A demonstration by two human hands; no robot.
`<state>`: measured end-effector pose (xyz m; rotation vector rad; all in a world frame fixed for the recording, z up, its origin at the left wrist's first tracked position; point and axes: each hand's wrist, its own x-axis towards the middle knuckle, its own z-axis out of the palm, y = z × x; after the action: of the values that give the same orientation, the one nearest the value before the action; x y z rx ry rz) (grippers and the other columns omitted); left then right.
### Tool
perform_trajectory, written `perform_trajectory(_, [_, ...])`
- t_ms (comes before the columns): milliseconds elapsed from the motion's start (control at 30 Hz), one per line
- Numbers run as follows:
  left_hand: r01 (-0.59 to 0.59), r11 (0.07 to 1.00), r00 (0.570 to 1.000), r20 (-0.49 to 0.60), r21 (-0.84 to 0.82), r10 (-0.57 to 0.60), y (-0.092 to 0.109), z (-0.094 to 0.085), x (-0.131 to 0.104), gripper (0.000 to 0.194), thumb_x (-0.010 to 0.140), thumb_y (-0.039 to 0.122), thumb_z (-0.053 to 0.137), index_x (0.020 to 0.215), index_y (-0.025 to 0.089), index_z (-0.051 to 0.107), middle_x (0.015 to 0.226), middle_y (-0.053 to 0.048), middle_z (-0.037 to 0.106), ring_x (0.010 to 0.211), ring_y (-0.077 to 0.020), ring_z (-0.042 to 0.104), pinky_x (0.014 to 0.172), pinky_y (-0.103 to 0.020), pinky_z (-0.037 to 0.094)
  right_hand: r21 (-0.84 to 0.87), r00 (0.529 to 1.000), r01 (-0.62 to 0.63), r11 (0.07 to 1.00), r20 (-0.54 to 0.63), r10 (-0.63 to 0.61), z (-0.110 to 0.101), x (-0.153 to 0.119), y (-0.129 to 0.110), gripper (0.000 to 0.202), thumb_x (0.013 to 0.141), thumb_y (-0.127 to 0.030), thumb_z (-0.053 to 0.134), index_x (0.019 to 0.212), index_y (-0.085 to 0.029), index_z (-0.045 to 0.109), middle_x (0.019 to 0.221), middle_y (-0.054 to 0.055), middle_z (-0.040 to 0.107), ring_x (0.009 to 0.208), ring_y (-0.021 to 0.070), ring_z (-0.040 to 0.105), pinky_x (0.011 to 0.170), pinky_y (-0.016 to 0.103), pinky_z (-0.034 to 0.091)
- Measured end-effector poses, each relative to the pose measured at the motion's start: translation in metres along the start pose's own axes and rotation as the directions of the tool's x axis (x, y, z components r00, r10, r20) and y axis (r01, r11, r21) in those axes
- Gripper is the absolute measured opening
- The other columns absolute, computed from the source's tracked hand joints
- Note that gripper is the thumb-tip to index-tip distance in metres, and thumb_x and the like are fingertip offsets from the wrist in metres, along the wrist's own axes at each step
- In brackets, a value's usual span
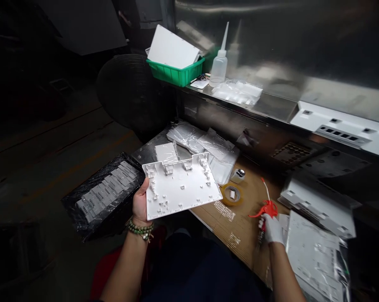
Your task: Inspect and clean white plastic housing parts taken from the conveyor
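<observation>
My left hand [141, 205], bare and with a beaded bracelet at the wrist, grips the left edge of a white plastic housing panel [189, 184]. The panel is tilted so that its inner side, with clips and small posts, faces me. On the right, my right hand [272, 230] wears a white glove and is closed around a red air blow gun [267, 208] low over the cardboard. The gun's thin nozzle points away from me. Left of the panel, a black-lined box [73, 205] holds a row of similar white parts.
A roll of yellow tape [240, 195] lies on the cardboard [217, 218], behind the panel's right corner. Bagged white parts [315, 260] lie at right. The shelf above carries a green bin [177, 76], a squeeze bottle [219, 69] and a long white housing [343, 128].
</observation>
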<state>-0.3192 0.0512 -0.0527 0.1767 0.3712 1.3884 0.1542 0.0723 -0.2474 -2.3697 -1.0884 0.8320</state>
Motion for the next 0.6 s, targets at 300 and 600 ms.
perform_trajectory(300, [0.023, 0.98, 0.603, -0.784, 0.199, 0.145, 0.014, -0.096, -0.08, 0.051, 0.095, 0.018, 0.059, 0.143, 0.004, 0.053, 0.107, -0.02, 0.077, 0.105, -0.0356, 0.074, 0.098, -0.049, 0.058, 0.683, 0.551, -0.337, 0.648, 0.701, -0.453, -0.026, -0.094, -0.061, 0.067, 0.082, -0.071, 0.061, 0.137, -0.034, 0.055, 0.071, 0.004, 0.064, 0.068, 0.0212, 0.068, 0.049, 0.024, 0.048])
perform_trajectory(600, [-0.122, 0.947, 0.225, -0.921, 0.298, 0.319, -0.023, -0.189, -0.106, 0.027, 0.099, 0.014, 0.057, 0.126, 0.012, 0.062, 0.099, -0.007, 0.074, 0.077, -0.0159, 0.072, 0.074, -0.032, 0.063, -0.033, 0.255, 0.778, 0.627, 0.929, -0.268, 0.018, -0.214, -0.174, 0.048, 0.087, -0.069, 0.061, 0.1, -0.023, 0.066, 0.089, 0.006, 0.071, 0.081, 0.026, 0.066, 0.071, 0.032, 0.044])
